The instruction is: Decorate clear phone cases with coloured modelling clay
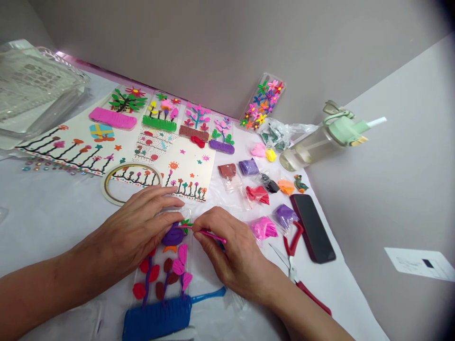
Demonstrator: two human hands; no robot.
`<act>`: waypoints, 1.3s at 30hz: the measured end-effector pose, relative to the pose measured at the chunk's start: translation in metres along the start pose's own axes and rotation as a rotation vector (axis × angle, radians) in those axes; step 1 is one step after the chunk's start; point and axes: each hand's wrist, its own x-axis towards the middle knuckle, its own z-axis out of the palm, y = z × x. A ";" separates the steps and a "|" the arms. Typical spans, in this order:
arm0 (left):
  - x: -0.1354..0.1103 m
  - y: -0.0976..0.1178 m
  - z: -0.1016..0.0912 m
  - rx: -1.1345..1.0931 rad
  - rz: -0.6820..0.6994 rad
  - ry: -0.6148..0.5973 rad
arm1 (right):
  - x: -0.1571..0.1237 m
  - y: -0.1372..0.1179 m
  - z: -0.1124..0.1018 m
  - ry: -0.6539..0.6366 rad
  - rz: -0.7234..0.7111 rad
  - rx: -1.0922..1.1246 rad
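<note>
A clear phone case [160, 265] lies in front of me, decorated with modelling clay: red, brown and pink petals on purple stems above a blue clay band [156, 318]. My right hand [234, 248] pinches a thin pink modelling tool [213, 235]. The tool's tip meets the purple clay piece [173, 234] near the top of the case, beside a bit of green clay [185, 225]. My left hand [137, 227] rests over the upper left of the case with fingers stretched out, its thumb and forefinger touching or very near the purple clay. Its palm hides part of the case.
Several decorated cases [159, 111] stand behind a drawn sheet [192, 163]. A tape roll [106, 189] lies by my left hand. To the right are bagged clay [258, 194], red-handled pliers [292, 251], a phone [313, 227] and a bottle [309, 147]. Plastic trays [35, 90] sit far left.
</note>
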 end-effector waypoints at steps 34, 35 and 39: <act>0.003 0.001 0.000 -0.001 0.000 0.010 | -0.001 0.006 0.003 -0.042 -0.040 -0.102; 0.003 0.001 0.000 -0.002 0.002 0.010 | -0.001 0.006 0.003 -0.048 -0.038 -0.109; 0.002 0.001 -0.001 -0.006 0.000 0.015 | 0.000 0.005 0.000 -0.026 -0.037 -0.045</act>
